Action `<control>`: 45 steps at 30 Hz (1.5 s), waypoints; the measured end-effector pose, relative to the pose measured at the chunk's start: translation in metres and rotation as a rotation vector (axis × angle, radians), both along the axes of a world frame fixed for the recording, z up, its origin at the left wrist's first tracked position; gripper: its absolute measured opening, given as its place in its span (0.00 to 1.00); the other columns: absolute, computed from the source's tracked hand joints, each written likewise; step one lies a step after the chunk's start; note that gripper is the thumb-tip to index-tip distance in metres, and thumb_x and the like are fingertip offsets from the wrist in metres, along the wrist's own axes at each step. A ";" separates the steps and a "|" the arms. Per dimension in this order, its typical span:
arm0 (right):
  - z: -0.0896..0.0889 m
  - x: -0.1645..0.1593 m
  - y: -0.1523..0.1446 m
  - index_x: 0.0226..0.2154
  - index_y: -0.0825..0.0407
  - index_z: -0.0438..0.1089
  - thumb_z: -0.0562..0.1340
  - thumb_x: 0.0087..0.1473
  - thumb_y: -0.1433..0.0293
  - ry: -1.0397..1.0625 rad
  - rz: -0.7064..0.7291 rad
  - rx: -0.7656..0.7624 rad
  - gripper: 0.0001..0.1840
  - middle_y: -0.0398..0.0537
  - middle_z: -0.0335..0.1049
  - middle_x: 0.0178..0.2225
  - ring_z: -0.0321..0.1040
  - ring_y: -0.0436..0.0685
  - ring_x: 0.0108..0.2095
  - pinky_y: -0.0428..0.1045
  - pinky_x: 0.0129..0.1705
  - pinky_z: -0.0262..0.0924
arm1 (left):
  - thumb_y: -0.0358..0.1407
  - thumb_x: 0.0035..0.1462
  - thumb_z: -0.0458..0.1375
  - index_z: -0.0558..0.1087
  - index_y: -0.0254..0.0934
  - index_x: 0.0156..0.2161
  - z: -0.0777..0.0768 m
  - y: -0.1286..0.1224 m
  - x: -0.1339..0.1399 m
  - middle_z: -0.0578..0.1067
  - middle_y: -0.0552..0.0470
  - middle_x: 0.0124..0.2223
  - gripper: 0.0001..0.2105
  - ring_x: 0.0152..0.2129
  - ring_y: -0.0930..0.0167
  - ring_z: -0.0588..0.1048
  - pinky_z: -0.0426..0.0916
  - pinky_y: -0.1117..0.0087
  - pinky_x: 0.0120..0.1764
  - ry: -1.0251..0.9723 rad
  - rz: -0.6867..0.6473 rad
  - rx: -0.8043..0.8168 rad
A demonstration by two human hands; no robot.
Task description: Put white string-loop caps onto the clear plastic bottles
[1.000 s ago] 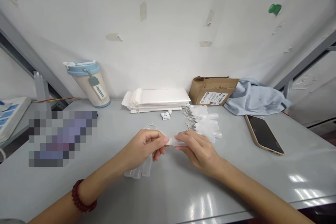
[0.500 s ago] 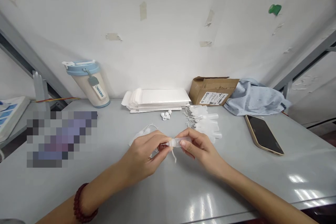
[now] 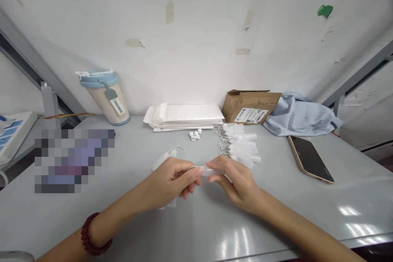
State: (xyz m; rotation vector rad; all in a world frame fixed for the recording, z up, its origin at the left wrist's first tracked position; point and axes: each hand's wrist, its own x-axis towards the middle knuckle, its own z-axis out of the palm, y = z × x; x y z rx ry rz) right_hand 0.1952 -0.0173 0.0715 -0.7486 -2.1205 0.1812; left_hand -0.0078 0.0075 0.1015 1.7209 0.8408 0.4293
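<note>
My left hand (image 3: 176,180) pinches the narrow white end of a small translucent plastic bottle (image 3: 211,170), which lies level between my two hands. My right hand (image 3: 236,180) grips the bottle's clear body between thumb and fingers. The fingers of my left hand hide most of the white end and its thin string. Beyond my left hand, similar translucent pieces with white strings (image 3: 162,158) lie on the grey table (image 3: 196,229); another partly shows beneath its wrist side. More translucent bottles with strings (image 3: 242,147) lie in a row past my right hand. Several small white caps (image 3: 194,134) sit farther back.
White padded envelopes (image 3: 190,114) are stacked against the wall. A cardboard box (image 3: 251,106) and light blue cloth (image 3: 302,114) stand back right, with a phone (image 3: 310,159) nearer. At left are a tumbler (image 3: 106,97) and a blurred-out item (image 3: 76,159).
My left hand has turned, its thumb now on top of the bottle's white end. My right fingers have shifted along the body. The dangling string end no longer shows below.
</note>
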 end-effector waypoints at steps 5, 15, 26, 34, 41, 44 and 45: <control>0.003 0.001 -0.004 0.42 0.53 0.62 0.50 0.61 0.68 0.060 0.002 -0.223 0.10 0.42 0.60 0.24 0.56 0.49 0.22 0.45 0.23 0.54 | 0.42 0.60 0.48 0.67 0.35 0.24 0.001 -0.004 0.003 0.65 0.58 0.20 0.17 0.18 0.77 0.65 0.60 0.77 0.22 0.024 0.009 0.105; 0.017 0.008 0.010 0.24 0.52 0.54 0.57 0.56 0.57 0.404 0.256 -1.443 0.19 0.32 0.43 0.17 0.38 0.43 0.17 0.42 0.18 0.36 | 0.33 0.59 0.47 0.51 0.36 0.20 -0.015 -0.007 0.008 0.55 0.59 0.19 0.16 0.17 0.78 0.55 0.52 0.75 0.23 0.136 -0.015 0.647; 0.018 0.022 0.023 0.27 0.54 0.61 0.56 0.56 0.57 -0.030 0.244 -1.339 0.17 0.37 0.55 0.19 0.50 0.44 0.19 0.42 0.22 0.46 | 0.34 0.61 0.48 0.67 0.35 0.32 -0.025 0.000 0.005 0.67 0.53 0.28 0.08 0.24 0.72 0.65 0.59 0.72 0.28 0.323 -0.130 0.767; 0.033 0.034 0.012 0.29 0.55 0.67 0.56 0.52 0.62 -0.779 -0.298 -0.788 0.13 0.49 0.68 0.26 0.61 0.53 0.24 0.45 0.23 0.47 | 0.36 0.61 0.47 0.67 0.37 0.45 -0.030 0.027 -0.007 0.73 0.49 0.38 0.11 0.38 0.66 0.68 0.65 0.65 0.38 0.340 0.142 0.720; 0.047 0.041 0.006 0.26 0.55 0.67 0.55 0.51 0.66 -0.951 -0.413 -0.873 0.10 0.42 0.61 0.12 0.62 0.53 0.19 0.46 0.23 0.47 | 0.33 0.59 0.46 0.70 0.36 0.42 -0.021 0.053 0.000 0.73 0.47 0.40 0.12 0.40 0.64 0.67 0.65 0.62 0.42 0.417 0.184 0.840; 0.054 0.039 0.006 0.30 0.56 0.67 0.57 0.50 0.70 -0.968 -0.480 -0.821 0.06 0.43 0.64 0.15 0.65 0.56 0.24 0.46 0.24 0.47 | 0.30 0.59 0.45 0.70 0.36 0.45 -0.020 0.069 0.008 0.72 0.45 0.39 0.14 0.41 0.62 0.66 0.64 0.62 0.42 0.513 0.116 0.872; 0.055 0.038 0.006 0.30 0.56 0.68 0.57 0.49 0.71 -0.973 -0.488 -0.818 0.06 0.44 0.65 0.15 0.66 0.56 0.25 0.46 0.24 0.47 | 0.29 0.58 0.45 0.70 0.37 0.46 -0.021 0.075 0.011 0.72 0.45 0.38 0.15 0.40 0.62 0.67 0.65 0.62 0.41 0.548 0.089 0.876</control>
